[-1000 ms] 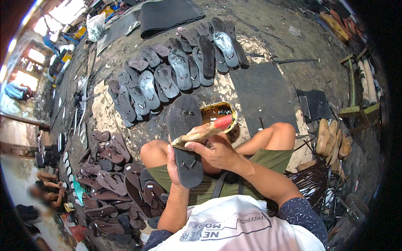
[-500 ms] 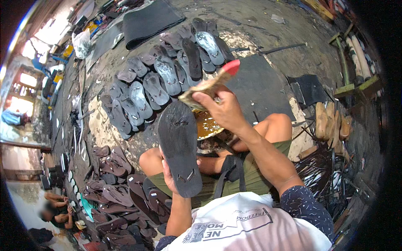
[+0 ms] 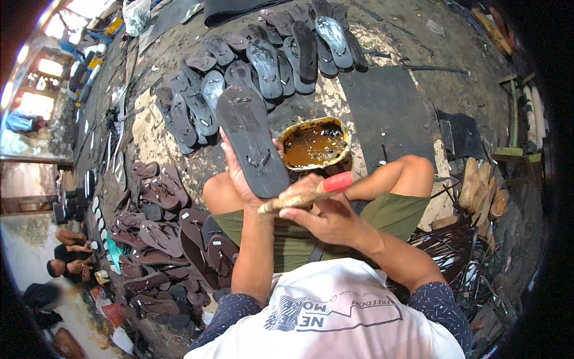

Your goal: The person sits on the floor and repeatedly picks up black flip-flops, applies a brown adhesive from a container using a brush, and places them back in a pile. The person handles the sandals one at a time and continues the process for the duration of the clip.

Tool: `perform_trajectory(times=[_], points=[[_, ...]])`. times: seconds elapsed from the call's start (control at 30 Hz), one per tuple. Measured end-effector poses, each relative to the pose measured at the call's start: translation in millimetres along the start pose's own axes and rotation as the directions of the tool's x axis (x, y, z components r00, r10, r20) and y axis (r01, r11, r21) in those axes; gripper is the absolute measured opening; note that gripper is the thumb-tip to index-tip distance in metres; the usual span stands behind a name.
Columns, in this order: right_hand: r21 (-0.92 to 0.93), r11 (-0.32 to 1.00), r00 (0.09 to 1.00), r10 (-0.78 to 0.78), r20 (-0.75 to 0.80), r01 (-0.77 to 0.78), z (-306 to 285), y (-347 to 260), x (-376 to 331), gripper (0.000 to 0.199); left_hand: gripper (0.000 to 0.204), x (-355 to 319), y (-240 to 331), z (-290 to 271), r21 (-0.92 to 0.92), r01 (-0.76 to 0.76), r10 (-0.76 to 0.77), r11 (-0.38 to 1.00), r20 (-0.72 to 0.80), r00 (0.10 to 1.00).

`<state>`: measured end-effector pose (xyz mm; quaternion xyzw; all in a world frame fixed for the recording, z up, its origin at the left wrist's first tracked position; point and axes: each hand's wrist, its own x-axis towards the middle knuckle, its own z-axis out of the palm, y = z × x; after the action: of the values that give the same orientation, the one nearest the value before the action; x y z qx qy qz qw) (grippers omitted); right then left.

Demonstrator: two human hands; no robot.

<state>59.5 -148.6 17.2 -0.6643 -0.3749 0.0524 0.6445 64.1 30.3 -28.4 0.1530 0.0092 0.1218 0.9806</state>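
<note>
The sole (image 3: 248, 128) is being held up, tilted, just left of the tub (image 3: 317, 167), by the left hand (image 3: 235, 172), with both edges being gripped from beneath. The brush (image 3: 332, 183) is being clasped by the right hand (image 3: 326, 216), its tip being aimed leftward. Little weight is probably being borne: the sole is being judged light, rubbery, bendable and hardly fragile. A slight sheen is being shown on its upper face, so slickness or tack is being suspected there; the edges are being favoured for holding.
</note>
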Motion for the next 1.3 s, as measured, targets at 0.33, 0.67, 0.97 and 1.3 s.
perform_trajectory(times=[0.33, 0.67, 0.97, 1.3], points=[[-0.332, 0.884, 0.917, -0.384, -0.111, 0.33, -26, 65, 122, 0.022, 0.052, -35, -38, 32, -0.028, 0.085, -0.088, 0.996, -0.157, 0.984], [0.148, 0.947, 0.918, 0.314, -0.241, -0.286, -44, -6, 11, 0.015, 0.065, 96, 74, -90, -0.006, 0.059, -0.059, 0.998, -0.142, 0.988], [0.03, 0.945, 0.794, 0.291, -0.534, -0.326, -91, 11, 0, 0.035, 0.072, 215, 239, -127, 0.518, -0.059, 0.403, 0.854, -0.585, 0.704], [0.09, 0.904, 0.749, 0.399, -0.529, -0.418, -120, 81, -7, 0.04, 0.04, -183, 265, -83, 0.916, 0.392, 0.781, 0.088, -0.308, 0.544]])
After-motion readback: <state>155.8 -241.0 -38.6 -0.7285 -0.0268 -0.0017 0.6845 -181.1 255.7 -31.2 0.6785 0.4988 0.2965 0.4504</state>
